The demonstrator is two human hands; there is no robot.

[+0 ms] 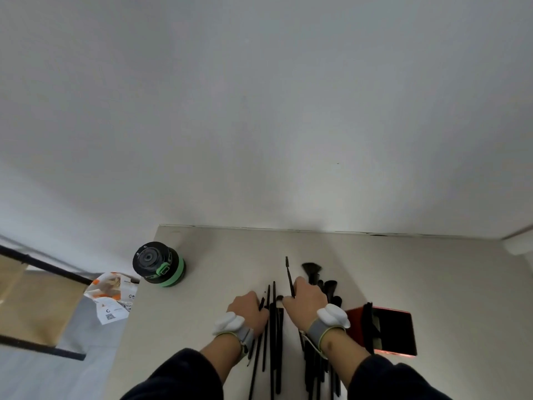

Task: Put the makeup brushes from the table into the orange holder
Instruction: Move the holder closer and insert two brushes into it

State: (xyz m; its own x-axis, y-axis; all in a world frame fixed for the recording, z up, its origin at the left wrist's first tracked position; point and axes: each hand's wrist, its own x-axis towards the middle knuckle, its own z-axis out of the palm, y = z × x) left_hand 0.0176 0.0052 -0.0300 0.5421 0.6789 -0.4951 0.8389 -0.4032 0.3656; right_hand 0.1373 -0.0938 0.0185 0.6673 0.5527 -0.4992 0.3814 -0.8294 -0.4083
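Observation:
Several black makeup brushes (272, 336) lie side by side on the beige table (219, 255), handles toward me. My left hand (248, 310) rests on the left part of the row, fingers curled over thin handles. My right hand (305, 301) grips a thin spoolie brush (289, 277) that points up and away. More brushes with fluffy heads, one a fan brush (311, 269), lie under and beyond that hand. The orange holder (383, 332), a red-orange open box, sits just right of my right wrist, with a dark brush at its left edge.
A black and green round device (158, 264) stands at the table's back left. A white and orange package (112, 295) hangs off the left edge, beside a cardboard box in a black frame (37, 307). A white wall rises behind the table.

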